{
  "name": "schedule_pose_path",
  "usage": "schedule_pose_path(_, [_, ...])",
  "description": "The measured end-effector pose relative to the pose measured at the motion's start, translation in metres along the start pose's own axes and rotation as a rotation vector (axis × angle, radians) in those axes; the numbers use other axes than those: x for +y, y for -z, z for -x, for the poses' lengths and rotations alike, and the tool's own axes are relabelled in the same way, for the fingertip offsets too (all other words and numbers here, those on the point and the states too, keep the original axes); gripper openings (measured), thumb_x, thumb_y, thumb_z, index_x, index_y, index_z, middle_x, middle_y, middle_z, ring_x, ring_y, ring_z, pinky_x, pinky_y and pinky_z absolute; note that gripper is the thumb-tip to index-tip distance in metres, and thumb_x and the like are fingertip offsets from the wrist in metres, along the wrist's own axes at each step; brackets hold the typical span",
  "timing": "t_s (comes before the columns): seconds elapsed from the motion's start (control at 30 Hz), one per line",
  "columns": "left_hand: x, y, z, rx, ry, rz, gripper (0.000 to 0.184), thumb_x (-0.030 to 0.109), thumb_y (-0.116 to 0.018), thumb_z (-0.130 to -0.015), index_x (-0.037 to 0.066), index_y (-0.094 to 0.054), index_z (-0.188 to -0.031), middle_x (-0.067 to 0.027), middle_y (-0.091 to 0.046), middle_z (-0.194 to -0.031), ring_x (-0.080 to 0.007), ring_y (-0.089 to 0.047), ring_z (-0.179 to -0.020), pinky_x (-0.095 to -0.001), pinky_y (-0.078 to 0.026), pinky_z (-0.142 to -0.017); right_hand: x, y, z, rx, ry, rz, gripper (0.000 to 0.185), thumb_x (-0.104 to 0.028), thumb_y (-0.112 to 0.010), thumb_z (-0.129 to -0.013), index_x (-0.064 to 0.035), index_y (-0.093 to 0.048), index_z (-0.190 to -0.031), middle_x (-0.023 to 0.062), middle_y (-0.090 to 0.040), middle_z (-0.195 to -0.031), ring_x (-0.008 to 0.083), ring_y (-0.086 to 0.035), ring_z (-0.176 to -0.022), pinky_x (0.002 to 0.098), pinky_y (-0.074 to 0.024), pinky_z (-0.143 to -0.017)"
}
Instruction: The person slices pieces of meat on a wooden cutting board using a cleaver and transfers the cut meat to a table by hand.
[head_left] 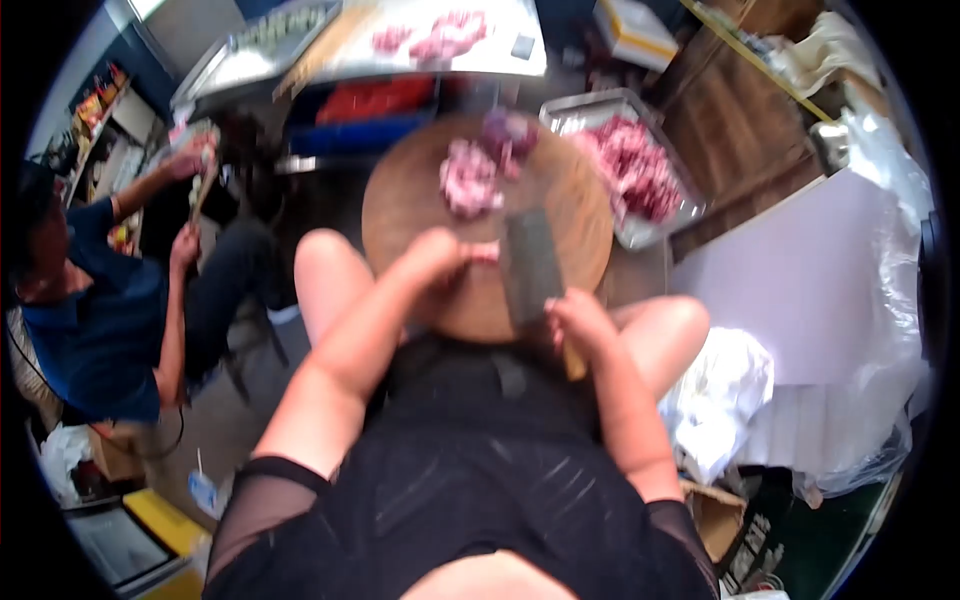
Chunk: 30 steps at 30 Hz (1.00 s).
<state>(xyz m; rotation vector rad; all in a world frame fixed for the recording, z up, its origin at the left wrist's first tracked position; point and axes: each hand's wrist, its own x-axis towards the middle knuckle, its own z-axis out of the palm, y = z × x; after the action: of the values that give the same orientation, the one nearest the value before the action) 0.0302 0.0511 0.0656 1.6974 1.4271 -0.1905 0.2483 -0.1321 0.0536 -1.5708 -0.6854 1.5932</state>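
Observation:
My right hand (582,322) is closed round the wooden handle of a cleaver (533,262). Its broad grey blade lies over the right half of a round wooden chopping block (405,195) between my knees. To the left of the blade, my left hand (438,256) is closed, with a small pink piece of meat (484,252) at its fingertips; blur hides the exact grip. Farther back on the block sits a pile of cut meat (469,180), with a darker piece of meat (510,135) behind it.
A metal tray (637,236) of chopped meat stands right of the block. Beyond the block are a metal table (515,62) with more meat and a blue bin (300,135) with something red. At left a seated person (90,290) holds something long. White sheets (780,270) lie at right.

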Motion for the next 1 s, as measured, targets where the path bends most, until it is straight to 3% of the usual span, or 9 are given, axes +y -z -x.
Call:
schedule_pose_path(0.13, [-0.021, 0.007, -0.001, 0.217, -0.167, -0.227, 0.051, 0.054, -0.065, -0.082, 0.004, -0.073, -0.084, -0.0202, -0.070, -0.093, -0.0363, -0.066, -0.092, -0.0437, -0.051, -0.083, -0.011, -0.003, 0.016, 0.048, -0.095, 0.022, 0.014, -0.019, -0.058, -0.093, -0.0087, -0.050, -0.087, 0.0004, -0.051, -0.064, 0.0136, -0.051, -0.045, 0.0299, -0.0450, -0.043])
schedule_pose_path(0.23, [-0.055, -0.003, -0.013, 0.359, -0.204, -0.084, 0.039, 0.043, -0.068, -0.083, 0.004, -0.071, -0.089, -0.0187, -0.069, -0.093, -0.0360, -0.065, -0.091, -0.0443, -0.050, -0.082, -0.020, -0.008, 0.031, 0.075, -0.057, 0.128, 0.015, -0.020, -0.057, -0.094, -0.0074, -0.051, -0.087, 0.0003, -0.051, -0.064, 0.0130, -0.051, -0.048, 0.0294, -0.0448, -0.044])
schedule_pose_path(0.3, [-0.066, -0.010, -0.009, 0.687, -0.508, -0.061, 0.020, 0.024, -0.070, -0.085, 0.006, -0.070, -0.094, -0.0155, -0.066, -0.092, -0.0321, -0.064, -0.086, -0.0405, -0.051, -0.075, -0.021, -0.009, 0.036, 0.083, -0.049, 0.149, 0.016, -0.019, -0.056, -0.094, -0.0062, -0.052, -0.086, 0.0003, -0.051, -0.063, 0.0123, -0.052, -0.048, 0.0288, -0.0444, -0.045])
schedule_pose_path(0.4, [-0.051, -0.022, 0.001, 0.753, -0.986, -0.115, 0.013, 0.009, -0.069, -0.083, 0.006, -0.068, -0.096, -0.0121, -0.064, -0.095, -0.0306, -0.063, -0.088, -0.0387, -0.052, -0.076, -0.023, -0.011, 0.043, 0.206, 0.055, 0.416, 0.016, -0.018, -0.056, -0.093, -0.0025, -0.058, -0.090, 0.0083, -0.060, -0.065, 0.0213, -0.060, -0.053, 0.0355, -0.0487, -0.050])
schedule_pose_path(0.43, [-0.042, -0.029, 0.003, 0.746, -1.094, -0.152, 0.014, 0.006, -0.069, -0.082, 0.006, -0.068, -0.095, -0.0106, -0.063, -0.093, -0.0303, -0.062, -0.087, -0.0377, -0.052, -0.075, -0.024, -0.012, 0.042, 0.290, 0.315, 0.722, 0.016, -0.018, -0.057, -0.091, -0.0018, -0.060, -0.093, 0.0129, -0.063, -0.070, 0.0265, -0.064, -0.061, 0.0392, -0.0503, -0.056])
schedule_pose_path(0.47, [-0.037, -0.037, 0.001, 0.734, -1.118, -0.219, 0.011, 0.008, -0.068, -0.083, 0.006, -0.068, -0.094, -0.0106, -0.062, -0.092, -0.0302, -0.062, -0.087, -0.0373, -0.052, -0.076, -0.026, -0.013, 0.042, 0.367, 0.579, 1.025, 0.018, -0.017, -0.057, -0.090, -0.0011, -0.062, -0.095, 0.0175, -0.067, -0.075, 0.0316, -0.067, -0.068, 0.0429, -0.0519, -0.062])
schedule_pose_path(0.5, [-0.034, -0.044, -0.001, 0.713, -1.090, -0.257, 0.010, 0.009, -0.067, -0.084, 0.006, -0.068, -0.094, -0.0117, -0.063, -0.094, -0.0311, -0.062, -0.088, -0.0383, -0.051, -0.076, -0.037, -0.020, 0.047, 0.356, 0.493, 1.066, 0.020, -0.016, -0.057, -0.088, -0.0040, -0.064, -0.102, 0.0206, -0.067, -0.084, 0.0365, -0.066, -0.081, 0.0474, -0.0518, -0.072])
schedule_pose_path(0.77, [-0.027, -0.065, -0.024, 0.453, -0.737, 0.278, 0.023, 0.026, -0.063, -0.088, 0.004, -0.067, -0.095, -0.0228, -0.061, -0.086, -0.0435, -0.057, -0.088, -0.0482, -0.046, -0.079, -0.045, -0.024, 0.028, 0.224, 0.574, 1.342, 0.011, -0.010, -0.054, -0.087, -0.0041, -0.061, -0.093, 0.0186, -0.066, -0.076, 0.0374, -0.066, -0.074, 0.0476, -0.0530, -0.064])
schedule_pose_path(1.0, [-0.029, -0.064, -0.028, 0.721, -1.051, -0.153, 0.023, 0.012, -0.060, -0.083, 0.017, -0.072, -0.102, -0.0082, -0.063, -0.105, -0.0330, -0.060, -0.095, -0.0432, -0.051, -0.082, -0.070, -0.058, -0.023, 0.123, 0.481, 1.414, 0.014, -0.007, -0.049, -0.087, -0.0003, -0.062, -0.086, 0.0211, -0.068, -0.078, 0.0369, -0.068, -0.075, 0.0466, -0.0547, -0.066])
